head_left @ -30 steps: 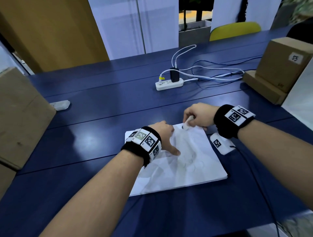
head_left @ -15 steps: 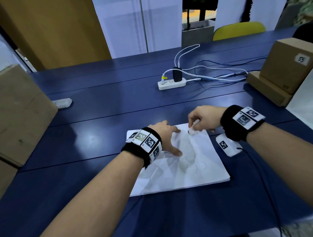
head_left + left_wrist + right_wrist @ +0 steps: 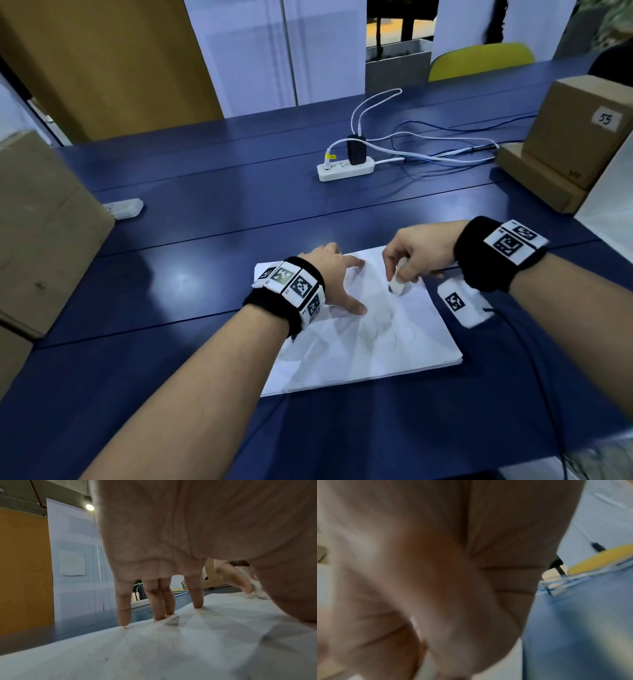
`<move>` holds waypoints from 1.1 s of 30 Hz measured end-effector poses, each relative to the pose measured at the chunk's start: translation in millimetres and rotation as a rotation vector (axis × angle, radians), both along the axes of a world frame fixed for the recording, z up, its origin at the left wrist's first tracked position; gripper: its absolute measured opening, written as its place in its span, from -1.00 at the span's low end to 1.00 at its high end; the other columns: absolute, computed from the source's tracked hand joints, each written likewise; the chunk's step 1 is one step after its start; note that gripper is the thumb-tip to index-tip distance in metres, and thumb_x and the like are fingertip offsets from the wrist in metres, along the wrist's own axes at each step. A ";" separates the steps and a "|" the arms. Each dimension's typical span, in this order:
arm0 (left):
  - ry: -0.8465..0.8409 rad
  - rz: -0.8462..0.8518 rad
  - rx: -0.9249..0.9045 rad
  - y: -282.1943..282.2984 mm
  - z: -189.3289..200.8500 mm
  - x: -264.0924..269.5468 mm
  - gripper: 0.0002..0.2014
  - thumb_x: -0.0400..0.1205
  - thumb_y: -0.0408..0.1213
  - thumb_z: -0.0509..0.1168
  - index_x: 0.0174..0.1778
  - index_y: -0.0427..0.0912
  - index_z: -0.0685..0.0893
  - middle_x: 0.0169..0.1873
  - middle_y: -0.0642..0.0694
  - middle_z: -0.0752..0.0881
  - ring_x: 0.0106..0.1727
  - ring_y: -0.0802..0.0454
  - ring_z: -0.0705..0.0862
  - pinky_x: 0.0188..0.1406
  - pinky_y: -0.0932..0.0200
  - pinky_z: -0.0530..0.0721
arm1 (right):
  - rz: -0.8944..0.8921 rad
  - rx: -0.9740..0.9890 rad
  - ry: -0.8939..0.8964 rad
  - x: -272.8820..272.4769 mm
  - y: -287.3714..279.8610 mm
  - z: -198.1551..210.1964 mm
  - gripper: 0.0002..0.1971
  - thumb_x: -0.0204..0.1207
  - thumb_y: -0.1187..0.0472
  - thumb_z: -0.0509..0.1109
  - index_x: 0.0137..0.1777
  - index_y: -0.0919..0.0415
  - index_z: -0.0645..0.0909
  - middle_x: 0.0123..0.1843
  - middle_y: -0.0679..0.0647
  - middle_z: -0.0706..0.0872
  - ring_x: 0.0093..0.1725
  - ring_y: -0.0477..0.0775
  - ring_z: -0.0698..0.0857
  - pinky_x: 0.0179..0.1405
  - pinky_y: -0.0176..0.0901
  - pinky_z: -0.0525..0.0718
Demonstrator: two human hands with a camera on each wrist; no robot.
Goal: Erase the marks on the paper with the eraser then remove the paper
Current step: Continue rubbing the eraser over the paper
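Black wristbands carry white tag blocks (black square codes); forearms bare.

A white label on the cardboard box reads "55".

We see a dark blue table bearing a white power strip with a black adapter plugged in; white and blue cables trail from it to the right. A second white strip lies at the left, just beside a large cardboard box. At the far right, a box labelled 55 stands on a flatter box. A yellow chair back rises beyond the table
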State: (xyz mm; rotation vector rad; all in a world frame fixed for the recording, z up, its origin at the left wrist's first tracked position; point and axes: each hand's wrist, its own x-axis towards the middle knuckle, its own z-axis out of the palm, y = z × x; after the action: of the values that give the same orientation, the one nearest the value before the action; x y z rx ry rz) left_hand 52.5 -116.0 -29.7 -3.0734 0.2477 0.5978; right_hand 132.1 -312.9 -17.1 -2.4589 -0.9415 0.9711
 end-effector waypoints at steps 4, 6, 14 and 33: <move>0.006 -0.001 -0.004 -0.6 0.9 0.5 -0.05 0.27 0.41 0.45 0.58 0.34 0.25 0.27 -0.05 0.44 0.31 -0.08 0.51 0.06 -0.03 0.56 | -0.103 0.016 -0.327 10.7 8.2 -0.4 -0.89 0.51 0.26 0.39 -0.04 0.08 0.71 -0.30 0.02 0.80 -0.65 0.04 0.62 -0.58 -0.27 0.62; 0.006 0.003 -0.001 -0.4 1.3 -0.5 -0.05 0.27 0.41 0.45 0.58 0.35 0.25 0.27 -0.05 0.44 0.32 -0.08 0.51 0.11 -0.05 0.58 | -0.166 0.042 -0.371 12.8 8.6 -0.5 -0.93 0.51 0.22 0.43 -0.04 0.08 0.71 -0.28 0.05 0.81 -0.57 0.09 0.64 -0.68 -0.28 0.55; 0.009 0.006 0.020 -1.6 2.0 0.6 -0.04 0.25 0.44 0.44 0.58 0.35 0.25 0.33 -0.04 0.43 0.36 -0.08 0.49 0.25 -0.12 0.53 | -0.084 0.045 -0.116 4.9 0.4 -1.4 -0.94 0.46 0.27 0.49 -0.08 0.17 0.74 -0.37 0.14 0.77 -0.67 0.07 0.50 -0.67 -0.29 0.46; 0.011 0.012 0.018 -1.1 0.5 1.2 -0.04 0.24 0.43 0.45 0.57 0.32 0.29 0.31 -0.04 0.42 0.37 -0.07 0.44 0.19 -0.11 0.50 | -0.036 0.018 -0.066 0.4 2.0 2.2 -0.92 0.41 0.22 0.55 -0.11 0.14 0.77 -0.41 0.08 0.75 -0.66 0.09 0.57 -0.55 -0.24 0.56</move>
State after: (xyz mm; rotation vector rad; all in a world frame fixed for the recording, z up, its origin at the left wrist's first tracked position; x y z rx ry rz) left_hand 53.7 -117.2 -29.2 -3.0567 0.2232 0.6148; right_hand 132.5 -310.9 -14.8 -2.4976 -0.9192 0.8714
